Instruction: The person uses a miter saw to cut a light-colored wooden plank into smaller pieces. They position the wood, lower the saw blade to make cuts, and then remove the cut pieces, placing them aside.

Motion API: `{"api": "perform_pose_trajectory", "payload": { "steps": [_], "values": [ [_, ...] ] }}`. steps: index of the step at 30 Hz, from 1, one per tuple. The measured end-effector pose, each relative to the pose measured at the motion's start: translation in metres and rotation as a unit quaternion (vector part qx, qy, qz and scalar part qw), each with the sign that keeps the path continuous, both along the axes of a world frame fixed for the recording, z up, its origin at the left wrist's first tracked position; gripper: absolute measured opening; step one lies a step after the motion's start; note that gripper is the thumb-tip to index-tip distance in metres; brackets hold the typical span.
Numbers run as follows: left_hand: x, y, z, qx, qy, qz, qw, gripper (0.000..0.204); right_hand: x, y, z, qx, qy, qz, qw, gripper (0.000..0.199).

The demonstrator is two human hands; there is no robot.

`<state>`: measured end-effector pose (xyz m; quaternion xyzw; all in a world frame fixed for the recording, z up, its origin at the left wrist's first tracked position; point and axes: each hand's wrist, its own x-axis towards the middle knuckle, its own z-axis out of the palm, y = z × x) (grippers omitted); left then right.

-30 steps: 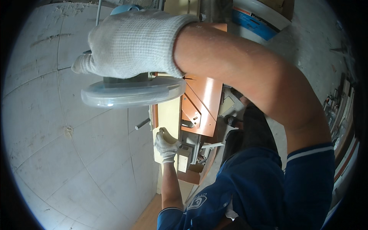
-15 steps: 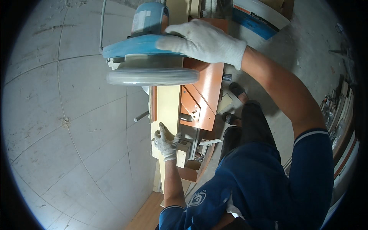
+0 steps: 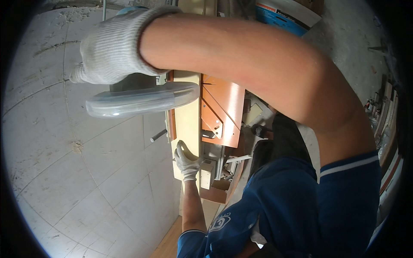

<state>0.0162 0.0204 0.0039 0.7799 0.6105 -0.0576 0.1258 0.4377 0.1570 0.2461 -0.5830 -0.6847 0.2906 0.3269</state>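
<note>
My right hand (image 3: 114, 49), in a white knitted glove, reaches far left over the head of a miter saw and grips it. A fingertip shows at the left; the glove and forearm hide most of the saw's blue body. Below the glove is the saw's round clear blade guard (image 3: 142, 101), tilted and left of the work. A long cream board (image 3: 187, 116) runs lengthwise across the orange saw table (image 3: 230, 112). Lower down, my gloved left hand (image 3: 187, 165) holds that board, fingers and thumb curved across it.
A grey tiled wall (image 3: 116, 163) stands close along the left. A dark rod (image 3: 158, 136) sticks out toward it. At the upper right is a blue and white container (image 3: 284, 17); long strips (image 3: 387, 116) lie along the right side. My legs and feet are right of the saw table.
My right hand has swung left, and the saw head with its clear guard has shifted left and tilted. More of the board shows now. My left hand stays at about the same place.
</note>
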Motion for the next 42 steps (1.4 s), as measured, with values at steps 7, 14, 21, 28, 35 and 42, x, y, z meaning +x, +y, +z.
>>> {"api": "perform_pose_trajectory", "payload": {
  "steps": [7, 14, 21, 28, 35, 42],
  "values": [
    [0.017, 0.024, -0.014, 0.036, -0.032, 0.007, 0.999, 0.103, 0.004, -0.01, -0.023, -0.017, 0.014, -0.024, 0.999, 0.061],
    [0.021, 0.029, -0.018, 0.036, -0.081, 0.026, 0.996, 0.111, -0.001, 0.003, -0.034, 0.032, 0.036, 0.002, 0.999, 0.044],
    [-0.026, -0.002, -0.005, 0.086, 0.076, -0.052, 0.992, 0.122, -0.004, 0.019, -0.022, 0.027, 0.01, 0.046, 0.999, 0.044],
    [-0.047, -0.012, -0.017, 0.033, -0.014, -0.007, 0.999, 0.115, -0.026, 0.042, -0.004, 0.1, -0.09, 0.06, 0.989, 0.044],
    [-0.034, 0.002, -0.015, 0.019, -0.005, -0.017, 1.0, 0.116, -0.01, 0.018, 0.01, -0.026, -0.086, 0.102, 0.991, 0.043],
    [-0.033, 0.006, -0.017, 0.029, -0.028, -0.019, 0.999, 0.113, -0.021, 0.036, -0.019, 0.087, -0.084, 0.098, 0.988, 0.042]
  ]
}}
